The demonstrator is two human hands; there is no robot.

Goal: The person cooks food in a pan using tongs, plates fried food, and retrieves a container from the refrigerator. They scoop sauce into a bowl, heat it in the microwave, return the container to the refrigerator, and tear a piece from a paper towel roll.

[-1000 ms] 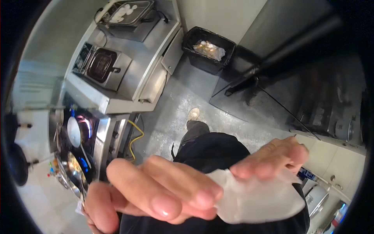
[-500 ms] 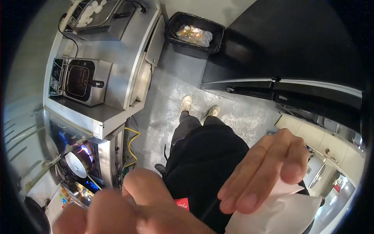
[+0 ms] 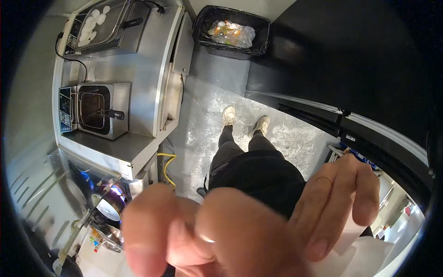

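Observation:
My left hand (image 3: 212, 231) is close to the camera at the bottom, partly blurred. Its fingers are bent but apart, with part of the palm showing between them; I see nothing held there. My right hand (image 3: 330, 207), with a thin ring on one finger, is just right of it, fingers bent and close together. They curl over a white paper-like sheet (image 3: 362, 258) that hangs below the hand. The thumb and the grip's underside are hidden. Below both hands is the black clothing on my body (image 3: 258, 173).
Two deep fryers stand on the steel counter (image 3: 143, 92) at left; the nearer fryer (image 3: 97, 108) holds a basket, the farther white pieces. Below, a pan (image 3: 108, 210) sits over a lit burner. A lined bin (image 3: 230, 51) stands ahead, a black fridge (image 3: 332, 60) at right.
My left hand has moved right and up, turning so that its palm shows, and is now close to my right hand. The view has shifted slightly; the right hand stays by the white sheet.

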